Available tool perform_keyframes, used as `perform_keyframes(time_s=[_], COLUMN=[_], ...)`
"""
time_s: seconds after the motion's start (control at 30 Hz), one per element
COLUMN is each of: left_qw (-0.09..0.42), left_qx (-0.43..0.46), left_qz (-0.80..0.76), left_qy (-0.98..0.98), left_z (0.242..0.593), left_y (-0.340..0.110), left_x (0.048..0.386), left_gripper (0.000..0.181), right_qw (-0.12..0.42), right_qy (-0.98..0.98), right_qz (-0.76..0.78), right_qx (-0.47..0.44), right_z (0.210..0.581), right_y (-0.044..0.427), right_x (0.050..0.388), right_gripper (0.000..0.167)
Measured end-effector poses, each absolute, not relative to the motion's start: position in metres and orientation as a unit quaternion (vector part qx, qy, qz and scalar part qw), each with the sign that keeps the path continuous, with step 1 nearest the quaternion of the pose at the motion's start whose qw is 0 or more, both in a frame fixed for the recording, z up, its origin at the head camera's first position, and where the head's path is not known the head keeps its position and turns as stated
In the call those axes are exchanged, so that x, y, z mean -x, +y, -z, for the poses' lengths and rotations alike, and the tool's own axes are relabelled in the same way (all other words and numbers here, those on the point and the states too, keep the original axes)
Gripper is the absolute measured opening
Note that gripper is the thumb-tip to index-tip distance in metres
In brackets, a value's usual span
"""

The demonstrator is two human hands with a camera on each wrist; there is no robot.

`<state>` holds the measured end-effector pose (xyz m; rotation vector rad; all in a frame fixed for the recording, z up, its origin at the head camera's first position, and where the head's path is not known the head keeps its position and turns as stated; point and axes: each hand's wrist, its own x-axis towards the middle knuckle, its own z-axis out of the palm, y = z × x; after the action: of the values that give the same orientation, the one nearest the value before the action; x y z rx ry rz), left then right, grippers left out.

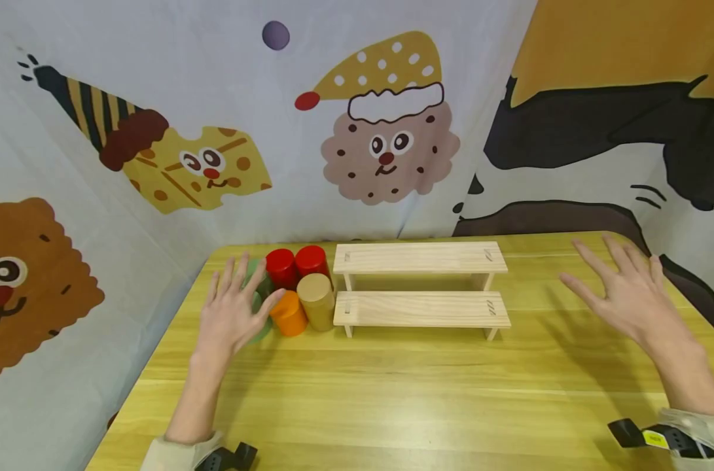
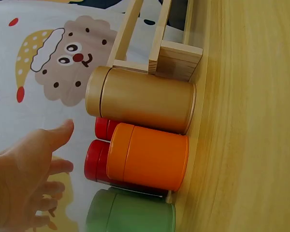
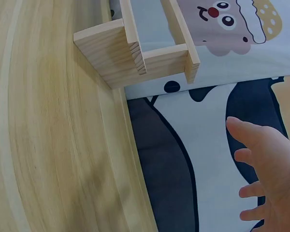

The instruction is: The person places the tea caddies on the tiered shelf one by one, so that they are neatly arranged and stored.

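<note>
My left hand (image 1: 230,314) hovers with spread fingers over the canisters at the table's left, holding nothing. Around it stand an orange canister (image 1: 289,315), a tan canister (image 1: 317,302), two red canisters (image 1: 281,268) and green ones partly hidden behind the hand. In the left wrist view the hand (image 2: 34,179) is apart from the orange canister (image 2: 150,157) and the green canister (image 2: 135,212). Beside the tan canister is a two-step wooden rack (image 1: 421,309). Above the table's right side, my right hand (image 1: 639,301) is spread and empty; the right wrist view shows this hand (image 3: 270,169) too.
The wooden table (image 1: 368,405) meets a cartoon-printed cloth (image 1: 292,170) along its back edge. In the right wrist view, the rack's end (image 3: 106,53) stands near the table edge. Both wrists wear dark straps with small devices.
</note>
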<state>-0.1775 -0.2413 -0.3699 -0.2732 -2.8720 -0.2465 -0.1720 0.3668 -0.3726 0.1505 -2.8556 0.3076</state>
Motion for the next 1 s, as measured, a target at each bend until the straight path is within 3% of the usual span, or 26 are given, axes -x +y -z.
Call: perform_keyframes(time_s=[0.47,1.0], left_qw=[0.142,0.139], left_qx=[0.088,0.057], left_qz=[0.114,0.141], left_qy=[-0.979,-0.979], left_z=[0.376,0.387], left_y=[-0.247,-0.263], left_x=[0.173,0.168], left_gripper=[0.075,0.087], right_qw=[0.100,0.068], right_qy=[-0.970,-0.948], right_qz=[-0.206,-0.289], right_qx=[-0.080,-0.113], right_z=[0.380,0.387], right_y=[0.361,0.334], right_x=[0.170,0.170], right_gripper=[0.072,0.065])
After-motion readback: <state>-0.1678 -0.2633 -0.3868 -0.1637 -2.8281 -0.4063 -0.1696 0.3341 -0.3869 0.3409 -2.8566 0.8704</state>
